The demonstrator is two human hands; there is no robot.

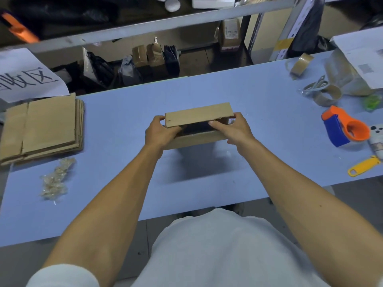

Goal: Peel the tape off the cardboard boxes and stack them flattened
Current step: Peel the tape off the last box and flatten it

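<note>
**A:** What have you got in your hands?

**B:** You hold a small cardboard box (199, 125) above the middle of the blue table (128, 125). Its top is open: the far flap stands up and leans toward you, and the inside shows dark beneath it.

**A:** And how do your hands sit on it?

**B:** Your left hand (160, 131) grips the left end, thumb up by the corner of the raised flap, fingers curled round the side. Your right hand (234, 129) grips the right end, with its fingers (217, 124) laid along the opening's edge under the flap and the thumb at the flap's right corner. Both hands are closed on the box.

**A:** Is it resting on the table?

**B:** It casts a shadow on the table nearer you, so it looks lifted, though you cannot tell for sure whether its base touches.

**A:** Where are the finished ones?

**B:** A stack of flattened boxes (45, 125) lies at the table's left edge, well apart from the box you hold. Just in front of it, nearer you, lies a crumpled wad of clear tape (55, 179).

**A:** And to your right?

**B:** An orange and blue tape dispenser (346, 129) stands near the right edge, with a yellow cutter (363, 165) in front of it. Further back are a tape roll (327, 95) with scissors (316, 84) lying against it, and another roll (301, 64) beyond. A white sheet with large characters (29, 76) hangs over the far left corner.
</note>
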